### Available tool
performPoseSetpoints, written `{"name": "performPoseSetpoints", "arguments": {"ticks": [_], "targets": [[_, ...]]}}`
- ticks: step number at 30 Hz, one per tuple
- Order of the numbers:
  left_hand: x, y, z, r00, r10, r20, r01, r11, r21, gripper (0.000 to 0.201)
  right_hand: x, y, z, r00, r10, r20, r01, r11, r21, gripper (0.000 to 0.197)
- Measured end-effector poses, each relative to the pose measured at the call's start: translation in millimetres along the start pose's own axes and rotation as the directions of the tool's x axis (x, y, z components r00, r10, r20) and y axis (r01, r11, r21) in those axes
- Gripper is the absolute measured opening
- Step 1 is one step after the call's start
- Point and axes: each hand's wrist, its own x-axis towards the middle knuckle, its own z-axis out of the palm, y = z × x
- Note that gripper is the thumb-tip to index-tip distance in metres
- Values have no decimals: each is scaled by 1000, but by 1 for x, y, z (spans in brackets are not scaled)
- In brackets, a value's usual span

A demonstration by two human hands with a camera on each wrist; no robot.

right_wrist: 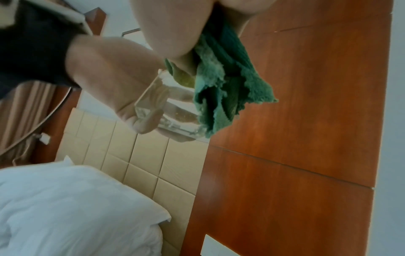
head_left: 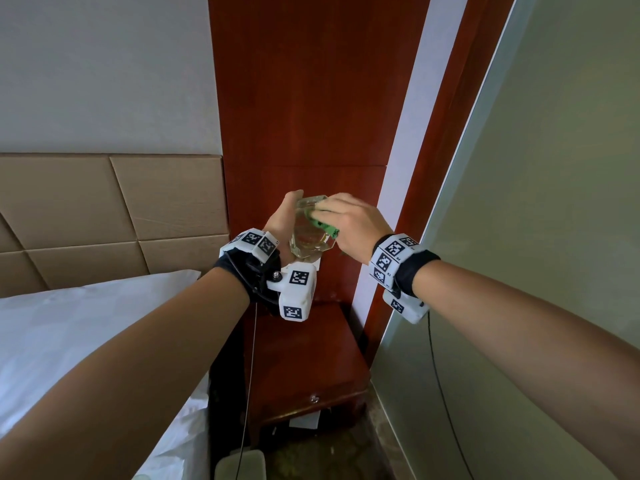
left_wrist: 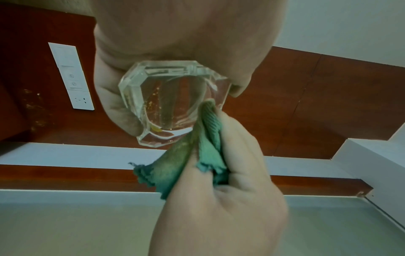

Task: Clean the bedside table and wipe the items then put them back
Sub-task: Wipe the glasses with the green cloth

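Fingers (left_wrist: pixel 122 110) of my left hand (head_left: pixel 282 221) clamp the glass ashtray (left_wrist: pixel 173 102), right hand (left_wrist: pixel 219 199) pinching the green cloth (left_wrist: pixel 206 147) inside—slick glass, could slip and shatter on the bedside table (head_left: pixel 304 358).

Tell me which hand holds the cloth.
The right hand: it pinches the green cloth against the glass ashtray, which the left hand grips.
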Motion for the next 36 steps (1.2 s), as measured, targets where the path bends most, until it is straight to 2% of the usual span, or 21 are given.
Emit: {"name": "performPoseSetpoints", "arguments": {"ticks": [4,8,11,15,18,20,22,24,27,29,31,36], "targets": [[-4,1,8,999,-16,29,16,1000,-1,66,3,4,5,994,-105,36,108,987,-117,39],[0,-1,6,1000,7,-15,-7,1000,-11,76,0,7,6,996,-84,16,86,982,-169,38],[2,-1,8,998,25,-56,-28,998,-52,74,0,5,6,999,-8,35,14,985,-175,41],[0,1,14,983,112,-144,-115,993,-16,60,1,1,0,986,130,108,-112,981,-161,41],[-4,0,16,960,210,-183,-197,976,89,52,6,2,-6,941,226,253,-193,970,-147,38],[-5,-2,18,942,288,-170,-257,949,181,45,8,4,-10,911,279,304,-260,960,-102,39],[-9,-2,21,921,361,-147,-318,914,252,35,6,5,-11,916,321,243,-328,945,-11,38],[-14,0,22,891,437,-120,-385,869,312,28,2,4,-10,942,330,53,-333,941,54,34],[-17,3,22,842,537,-46,-480,785,391,37,-1,3,-5,947,271,-172,-276,961,-6,34],[-20,3,22,814,581,8,-532,739,413,42,0,3,-2,948,246,-202,-261,964,-56,37],[-24,4,25,793,607,42,-565,709,422,38,1,1,0,954,236,-185,-254,964,-79,40],[-25,6,31,772,634,44,-588,686,430,36,6,-9,-2,930,351,-106,-354,935,-12,33]]}}
